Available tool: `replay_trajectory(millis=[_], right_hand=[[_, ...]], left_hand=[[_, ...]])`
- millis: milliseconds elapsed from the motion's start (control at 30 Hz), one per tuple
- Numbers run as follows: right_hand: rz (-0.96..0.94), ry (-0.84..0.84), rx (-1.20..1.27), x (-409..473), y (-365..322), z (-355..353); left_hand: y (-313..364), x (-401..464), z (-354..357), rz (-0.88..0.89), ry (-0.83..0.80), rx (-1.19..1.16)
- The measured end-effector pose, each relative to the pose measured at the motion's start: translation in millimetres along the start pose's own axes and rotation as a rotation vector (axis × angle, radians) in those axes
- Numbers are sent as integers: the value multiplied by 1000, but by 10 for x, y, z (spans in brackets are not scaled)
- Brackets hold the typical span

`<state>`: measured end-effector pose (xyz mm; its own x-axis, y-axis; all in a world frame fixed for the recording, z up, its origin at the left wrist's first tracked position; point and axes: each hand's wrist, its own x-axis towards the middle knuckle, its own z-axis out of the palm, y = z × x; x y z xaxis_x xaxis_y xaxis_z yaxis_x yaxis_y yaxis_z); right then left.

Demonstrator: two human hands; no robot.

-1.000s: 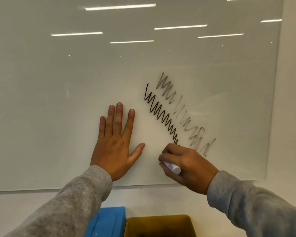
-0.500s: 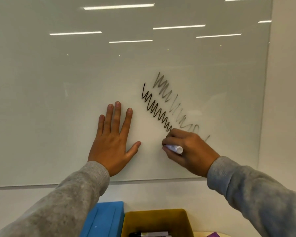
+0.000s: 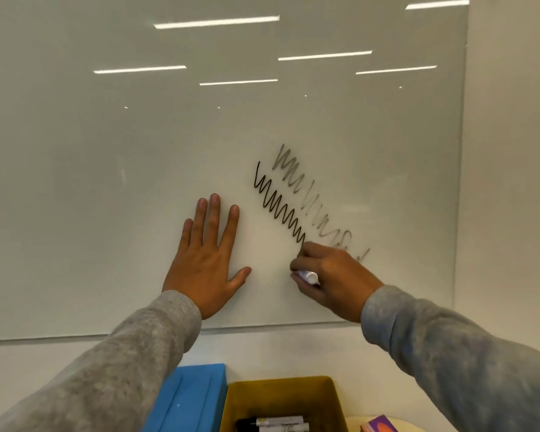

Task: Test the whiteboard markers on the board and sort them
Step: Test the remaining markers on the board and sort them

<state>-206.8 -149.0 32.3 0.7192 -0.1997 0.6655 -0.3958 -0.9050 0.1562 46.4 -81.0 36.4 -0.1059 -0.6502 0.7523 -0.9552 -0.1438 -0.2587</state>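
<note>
We see the left hand (image 3: pixel 207 260) laid flat on the whiteboard (image 3: pixel 138 182), fingers (image 3: pixel 214 213) straight and slightly spread, thumb out to the right, gripping nothing. Palm sits near the board's bottom edge, left of the scribbles.

The right hand (image 3: pixel 334 275) holds a marker (image 3: pixel 307 275), fingers curled round the barrel and clamped on it. Only the white rear end of the marker shows, poking out toward us between thumb and fingers; the tip is hidden behind the hand, so we cannot tell if it touches the board. The hand sits at the lower end of the dark scribble (image 3: pixel 278 207), close to the board's bottom edge, toward its right side.

Dark scribble: a tight black zigzag running diagonally down and right, its lower end meeting the right hand's knuckles. Just beside it, up and right, a faded grey scribble (image 3: pixel 309 201) runs parallel, patchy in the middle; its lower end is partly covered by the right hand.

Both arms wear grey sleeves (image 3: pixel 113 378).

Below the board, at the bottom of the view: a blue bin (image 3: pixel 194 397) on the left, touching or just beside a yellow bin (image 3: pixel 281 391) on its right. In the yellow bin lie at least two markers (image 3: pixel 278 424), white barrels with dark caps, lying sideways. At bottom right, a small purple and orange thing (image 3: pixel 379 425) on a pale worktop (image 3: pixel 353 424); too cut off to name.

Ceiling light strips reflect in the upper board.
</note>
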Motion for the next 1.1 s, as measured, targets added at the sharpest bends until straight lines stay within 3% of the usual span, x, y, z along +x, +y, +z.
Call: replay_trajectory(millis=[100,167,300,467,667,867,1100], right_hand=[[-52,-260,-106,-227,-49,155],[-17,-284,-120,-238,-38,157],[147,-215,-55,-212,-82,62],[415,-95,332,-432,-352,-23],[503,-54,497,-778,-688,159],[573,12,671,-1255,-1080,444],[806,108,1058,-1617,-1517,780]], left_hand=[[-9,-12,-86,12,-64,19],[-17,-23,-174,18,-134,30],[36,-122,-341,38,-252,-58],[49,-556,-266,50,-299,-285],[134,-1033,-117,25,-495,-503],[482,-2032,-309,2,-389,-852],[723,-2714,-357,-345,-810,-1149]])
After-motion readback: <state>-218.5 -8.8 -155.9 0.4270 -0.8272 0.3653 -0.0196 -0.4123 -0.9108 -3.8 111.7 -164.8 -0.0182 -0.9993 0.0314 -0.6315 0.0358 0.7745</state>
